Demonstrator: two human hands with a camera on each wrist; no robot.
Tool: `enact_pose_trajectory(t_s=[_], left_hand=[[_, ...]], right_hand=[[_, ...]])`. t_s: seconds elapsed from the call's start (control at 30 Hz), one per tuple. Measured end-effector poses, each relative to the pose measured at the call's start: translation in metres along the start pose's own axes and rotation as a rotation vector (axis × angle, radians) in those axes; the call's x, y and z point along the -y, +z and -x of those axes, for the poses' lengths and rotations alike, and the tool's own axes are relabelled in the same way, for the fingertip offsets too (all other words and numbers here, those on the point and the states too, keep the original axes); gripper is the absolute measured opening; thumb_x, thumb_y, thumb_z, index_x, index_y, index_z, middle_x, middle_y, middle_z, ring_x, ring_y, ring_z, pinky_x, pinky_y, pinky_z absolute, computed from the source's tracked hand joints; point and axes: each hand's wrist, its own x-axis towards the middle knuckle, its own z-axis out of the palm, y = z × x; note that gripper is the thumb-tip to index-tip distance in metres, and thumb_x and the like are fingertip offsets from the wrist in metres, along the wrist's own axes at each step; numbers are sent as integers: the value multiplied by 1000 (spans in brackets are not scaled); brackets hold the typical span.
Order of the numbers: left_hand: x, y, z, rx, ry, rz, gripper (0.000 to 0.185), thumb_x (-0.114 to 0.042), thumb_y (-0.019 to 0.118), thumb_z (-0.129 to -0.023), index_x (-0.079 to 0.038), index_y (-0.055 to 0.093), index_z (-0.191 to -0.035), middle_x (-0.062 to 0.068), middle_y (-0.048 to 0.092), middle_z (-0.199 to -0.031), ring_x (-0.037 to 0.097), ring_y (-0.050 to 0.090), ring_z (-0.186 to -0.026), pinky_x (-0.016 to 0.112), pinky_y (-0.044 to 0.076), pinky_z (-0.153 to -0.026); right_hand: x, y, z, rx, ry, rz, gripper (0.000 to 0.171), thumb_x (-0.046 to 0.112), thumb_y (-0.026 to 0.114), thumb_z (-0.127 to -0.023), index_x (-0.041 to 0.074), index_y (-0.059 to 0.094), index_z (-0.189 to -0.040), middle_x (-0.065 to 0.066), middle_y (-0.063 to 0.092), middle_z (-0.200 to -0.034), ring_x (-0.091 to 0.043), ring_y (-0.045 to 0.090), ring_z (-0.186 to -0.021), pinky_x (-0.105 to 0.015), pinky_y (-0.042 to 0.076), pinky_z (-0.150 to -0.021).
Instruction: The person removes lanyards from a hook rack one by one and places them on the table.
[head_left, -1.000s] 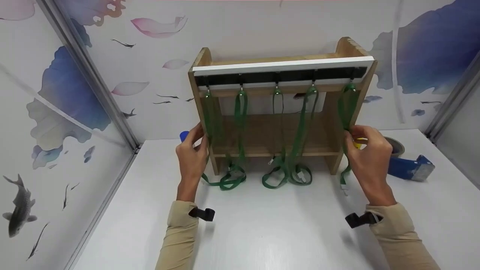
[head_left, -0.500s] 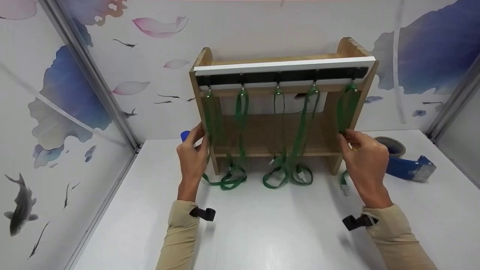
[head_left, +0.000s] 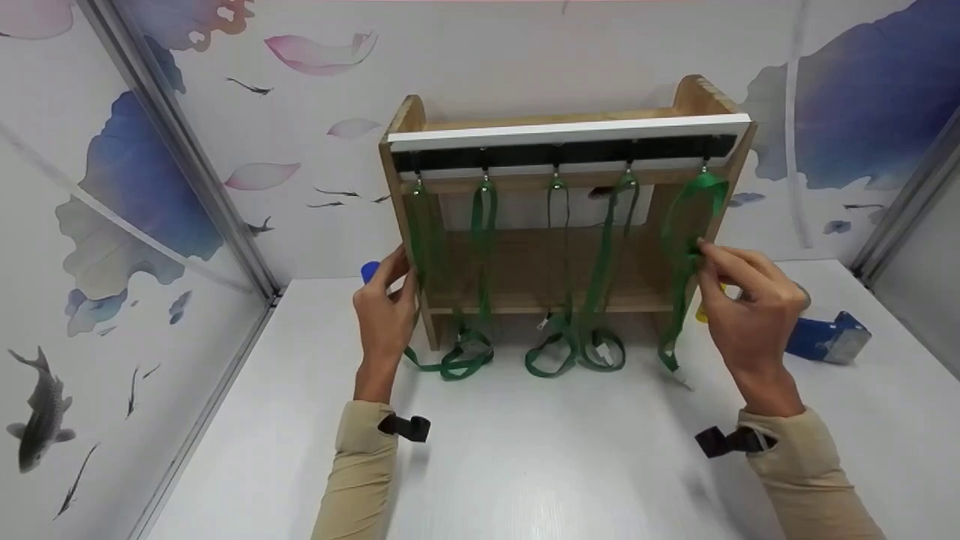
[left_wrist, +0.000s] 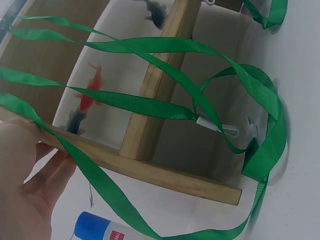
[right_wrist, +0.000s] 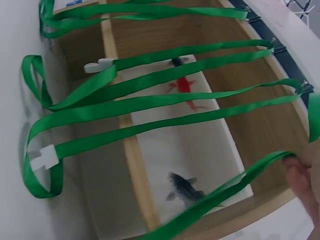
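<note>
Head view shows a wooden rack [head_left: 525,270] standing on the white table [head_left: 525,465], with five green lanyards hung from clips under its black-and-white top rail [head_left: 566,142]. The right hand [head_left: 746,300] pinches the rightmost lanyard [head_left: 679,247] between thumb and fingers, bowing its glossy ribbon loop out from the rack's right post; the loop's lower end trails to the table. The left hand [head_left: 386,311] rests with loosely curled fingers against the rack's left post, touching the leftmost lanyard [head_left: 420,247]. A blue tape dispenser [head_left: 829,337] lies right of the rack.
</note>
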Motion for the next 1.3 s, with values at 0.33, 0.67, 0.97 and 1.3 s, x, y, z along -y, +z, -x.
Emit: enact_pose_trajectory(t_s=[0.33, 0.67, 0.97, 1.3], left_hand=[[0, 0, 1, 2, -9, 6, 43, -24, 72, -106, -16, 68, -148, 5, 78, -136, 24, 77, -122, 41, 67, -92], [1, 0, 0, 2, -1, 19, 43, -25, 71, -107, -19, 67, -149, 2, 77, -138, 23, 76, -124, 43, 67, -93], [4, 0, 3, 3, 5, 20, 43, -24, 71, -107, -17, 67, -149, 3, 76, -139, 24, 77, -124, 43, 67, -92], [3, 0, 1, 1, 3, 24, 45, -29, 70, -106, -21, 66, -150, 1, 76, -140, 22, 76, -125, 43, 67, -93]], right_hand=[[7, -20, -15, 299, 23, 30, 32, -6, 72, -95, 15, 87, -114, -15, 85, -104, 27, 64, -94, 1, 49, -81], [-1, -36, -20, 519, 218, 33, 26, 18, 72, -104, 14, 82, -128, -20, 81, -119, 28, 63, -91, 2, 49, -81], [-8, -48, -24, 601, 268, 39, 36, 12, 77, -101, 16, 77, -136, -21, 81, -120, 23, 67, -91, 0, 52, -78], [-46, -91, -29, 657, 346, 236, 20, 12, 75, -103, 5, 79, -121, -25, 79, -118, 30, 55, -85, 6, 44, -75]])
